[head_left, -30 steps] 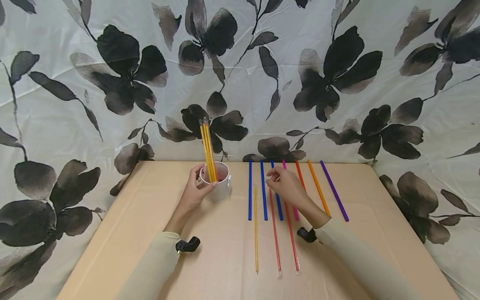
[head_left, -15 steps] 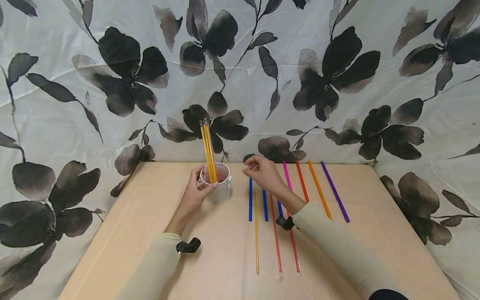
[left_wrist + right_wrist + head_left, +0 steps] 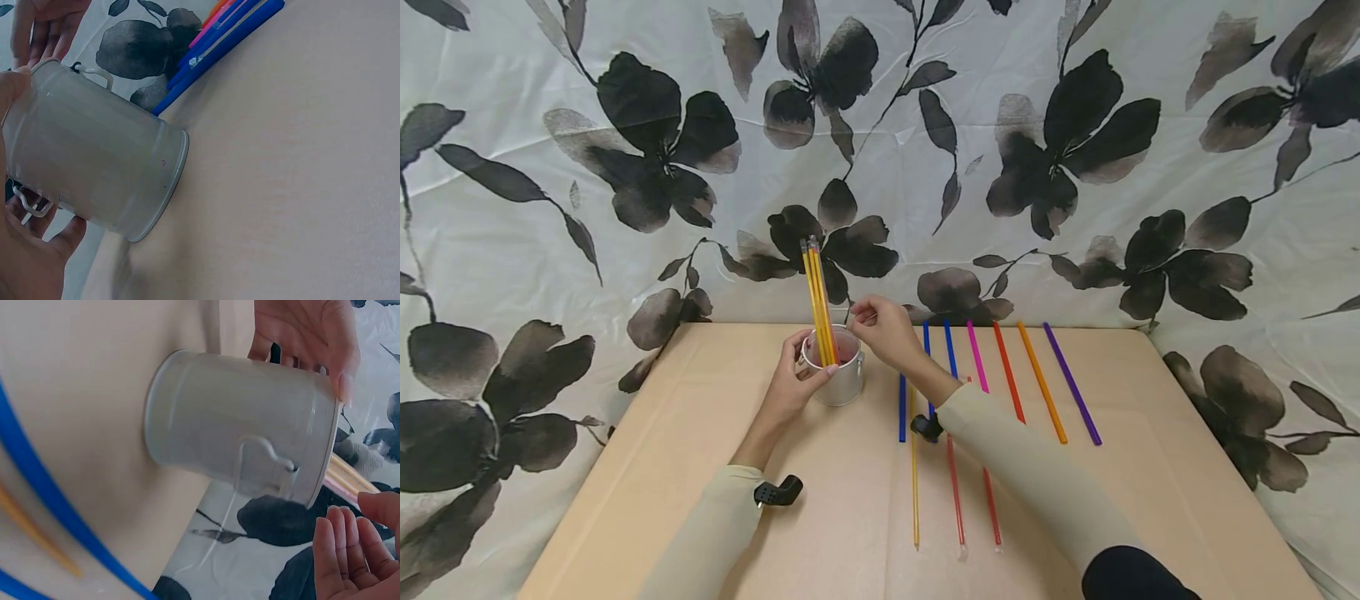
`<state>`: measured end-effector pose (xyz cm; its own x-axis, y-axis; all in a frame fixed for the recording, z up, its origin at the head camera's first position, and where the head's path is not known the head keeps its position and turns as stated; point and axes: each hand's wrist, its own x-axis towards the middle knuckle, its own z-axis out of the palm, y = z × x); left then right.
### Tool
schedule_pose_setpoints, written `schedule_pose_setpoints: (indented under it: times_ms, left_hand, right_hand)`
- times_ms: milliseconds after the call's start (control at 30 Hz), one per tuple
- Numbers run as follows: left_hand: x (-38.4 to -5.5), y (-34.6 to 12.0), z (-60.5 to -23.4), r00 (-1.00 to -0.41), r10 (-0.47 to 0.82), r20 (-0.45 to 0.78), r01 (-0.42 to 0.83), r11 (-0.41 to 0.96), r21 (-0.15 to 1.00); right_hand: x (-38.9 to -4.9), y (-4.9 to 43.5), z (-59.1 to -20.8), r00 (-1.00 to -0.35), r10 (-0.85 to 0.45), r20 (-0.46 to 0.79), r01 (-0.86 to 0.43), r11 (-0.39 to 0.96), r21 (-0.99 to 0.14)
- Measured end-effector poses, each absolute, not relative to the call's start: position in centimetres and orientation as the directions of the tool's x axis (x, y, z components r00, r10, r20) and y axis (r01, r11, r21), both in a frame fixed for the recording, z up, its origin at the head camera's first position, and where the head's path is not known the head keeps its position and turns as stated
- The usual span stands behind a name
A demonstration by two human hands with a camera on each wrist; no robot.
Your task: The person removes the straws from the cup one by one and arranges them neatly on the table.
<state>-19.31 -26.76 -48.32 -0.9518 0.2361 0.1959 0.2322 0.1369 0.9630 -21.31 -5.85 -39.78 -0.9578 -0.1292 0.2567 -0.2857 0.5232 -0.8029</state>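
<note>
Pencils lean inside the white pail on the bench, so the left hand, clamped on its rim, should hold it steady while the right hand, empty and loosely bent nearby, works gently.

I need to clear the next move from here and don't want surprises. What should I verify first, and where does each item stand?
1. Left hand steadying the white bucket: ok, it grips near the top.
2. Yellow pencils standing in the bucket: ok, bunched and sticking up out of it.
3. Right hand empty: ok, nothing held shows in the right wrist view.
4. Right hand off the bucket: cannot tell, it is close but contact is unclear.
5. Bucket's base flat on the table: cannot tell.
6. Blue strips and red sticks fully visible: not ok, the right arm covers parts.
</note>
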Motion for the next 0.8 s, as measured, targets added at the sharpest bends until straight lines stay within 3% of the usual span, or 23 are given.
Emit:
schedule_pose_setpoints:
  times_ms: [367, 800]
  left_hand:
    - [-19.2, -26.7, -48.4, -0.953, 0.232, 0.196, 0.232, 0.141, 0.962]
    - [-19.4, -26.3, -48.4, -0.954, 0.228, 0.196, 0.225, 0.11, 0.968]
  right_hand:
    - [-22.7, -9.2, -39.9, -0.97, -0.125, 0.21, -0.244, 0.57, -0.785]
    - [-23.6, -11.1, -40.0, -0.975, -0.029, 0.22, -0.172, 0.728, -0.663]
